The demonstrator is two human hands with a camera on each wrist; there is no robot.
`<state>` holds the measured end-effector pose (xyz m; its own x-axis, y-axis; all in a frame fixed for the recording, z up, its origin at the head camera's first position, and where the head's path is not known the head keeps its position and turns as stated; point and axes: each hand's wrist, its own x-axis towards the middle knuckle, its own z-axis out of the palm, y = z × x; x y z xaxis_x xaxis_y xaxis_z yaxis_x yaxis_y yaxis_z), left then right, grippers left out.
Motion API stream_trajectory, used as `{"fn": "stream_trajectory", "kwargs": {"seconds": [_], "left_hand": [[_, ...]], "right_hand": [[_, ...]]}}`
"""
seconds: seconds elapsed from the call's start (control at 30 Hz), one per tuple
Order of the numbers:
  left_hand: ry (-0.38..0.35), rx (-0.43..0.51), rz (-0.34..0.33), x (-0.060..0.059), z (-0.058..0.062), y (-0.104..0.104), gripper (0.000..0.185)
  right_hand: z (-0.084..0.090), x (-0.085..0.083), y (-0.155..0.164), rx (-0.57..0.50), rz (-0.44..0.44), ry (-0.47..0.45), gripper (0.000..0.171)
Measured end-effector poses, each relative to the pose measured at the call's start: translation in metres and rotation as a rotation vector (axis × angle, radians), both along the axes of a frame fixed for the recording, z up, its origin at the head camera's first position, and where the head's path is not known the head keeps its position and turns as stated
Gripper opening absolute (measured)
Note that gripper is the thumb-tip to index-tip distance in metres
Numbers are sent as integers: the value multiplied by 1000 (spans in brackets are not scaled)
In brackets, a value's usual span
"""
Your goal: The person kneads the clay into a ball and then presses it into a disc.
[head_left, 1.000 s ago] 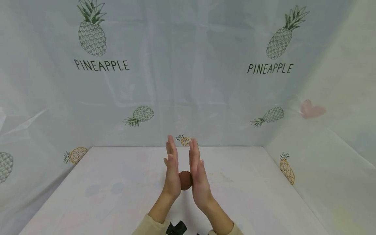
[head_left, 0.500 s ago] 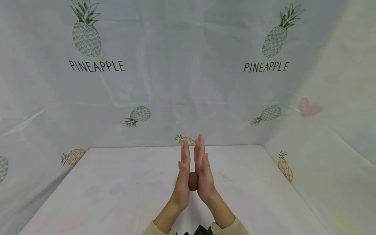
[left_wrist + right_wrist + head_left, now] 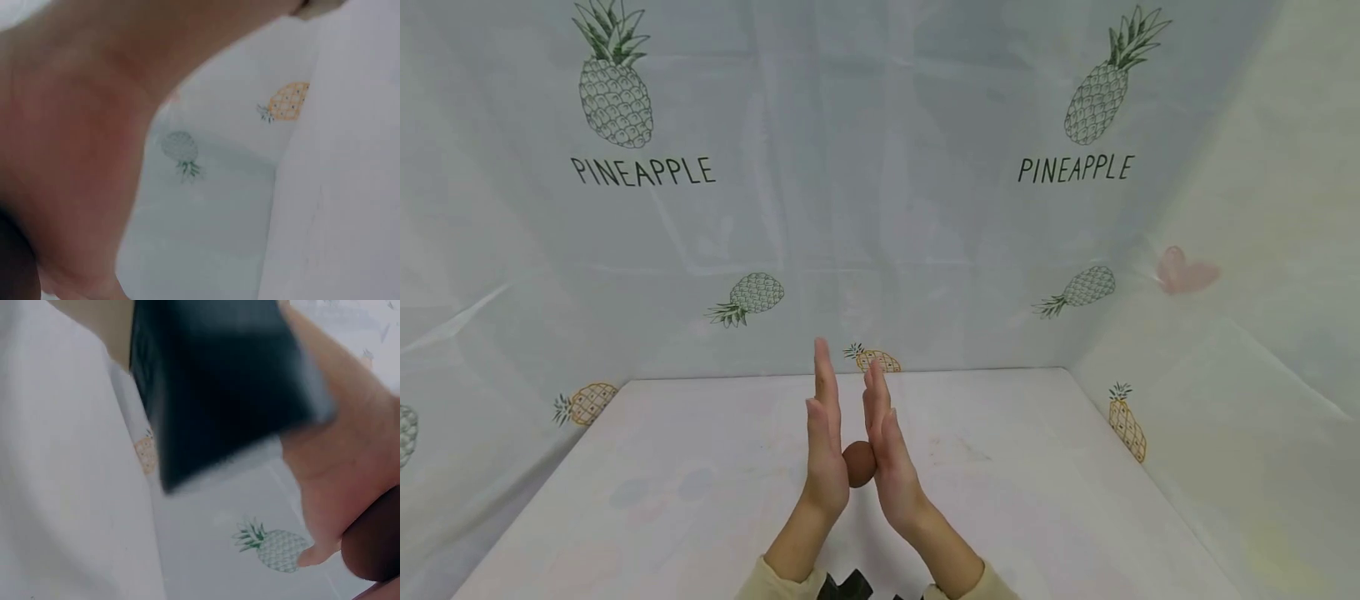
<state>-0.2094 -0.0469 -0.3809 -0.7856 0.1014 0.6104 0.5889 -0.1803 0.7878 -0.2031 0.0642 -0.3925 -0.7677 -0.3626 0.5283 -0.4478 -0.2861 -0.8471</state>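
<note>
Brown ball sits between two hands, a bit below the middle of the frame in the head view. It looks round and smooth. The left hand touches it on the left side, and the right hand touches it on the right side. Both hands are flat, with straight fingers pointing up to the top of the frame. The gap between the palms is narrow, just as wide as the ball.

Two light tan sleeves show at the bottom of the frame, and a black block peeks out between them. A white table fills the lower part. Behind it hangs a pale sheet with pineapple pictures on it. One big green pineapple is at the upper left and another green pineapple is at the upper right. A pink heart is on the right side. In the right wrist view, the ball is at the lower right, looking dark.
</note>
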Motion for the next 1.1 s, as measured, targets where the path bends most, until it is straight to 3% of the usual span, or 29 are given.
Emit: {"fn": "stream_trajectory", "kwargs": {"seconds": [0.23, 0.5, 0.77, 0.93, 1.1], "left_hand": [[-76, -57, 52, -13, -14, 4, 63], [-51, -120, -60, -8, -28, 25, 62], [-94, -44, -171, 7, -16, 24, 62], [-56, -7, -153, 13, -7, 19, 62], [-40, -9, -121, 10, -4, 14, 62]], "right_hand": [[6, 5, 5, 13, -53, 52, 61], [15, 0, 23, -19, -115, 48, 61], [11, -7, 22, -18, -121, 30, 59], [5, -8, 16, -25, -98, 20, 58], [2, -5, 9, -7, -93, 53, 59]]}}
